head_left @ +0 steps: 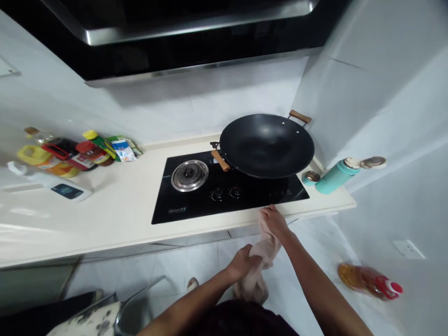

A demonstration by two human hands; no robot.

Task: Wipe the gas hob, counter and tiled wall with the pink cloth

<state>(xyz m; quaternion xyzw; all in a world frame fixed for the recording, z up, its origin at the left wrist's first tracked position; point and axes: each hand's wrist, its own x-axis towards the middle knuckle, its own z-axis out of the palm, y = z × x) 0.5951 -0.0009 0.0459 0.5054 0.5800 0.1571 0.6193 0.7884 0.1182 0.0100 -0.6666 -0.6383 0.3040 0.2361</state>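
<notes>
A pale pink cloth (261, 275) hangs bunched between my two hands in front of the counter edge. My right hand (275, 220) is closed on its upper end, close to the front edge of the black gas hob (196, 207). Lower and to the left, my left hand (244, 262) grips the cloth's middle, and the loose end falls toward the floor. On the hob's right burner sits a large black wok (266, 144) with wooden handles. The left burner (189, 175) is bare, and two knobs (226, 193) are between the burners.
A turquoise thermos (338, 176) with its lid up stands right of the hob beside a small cup (311, 177). Several sauce bottles (96, 153) and a white bottle (66, 186) are at left. Overhead hangs a range hood (196, 42); an oil bottle (367, 281) stands on the floor.
</notes>
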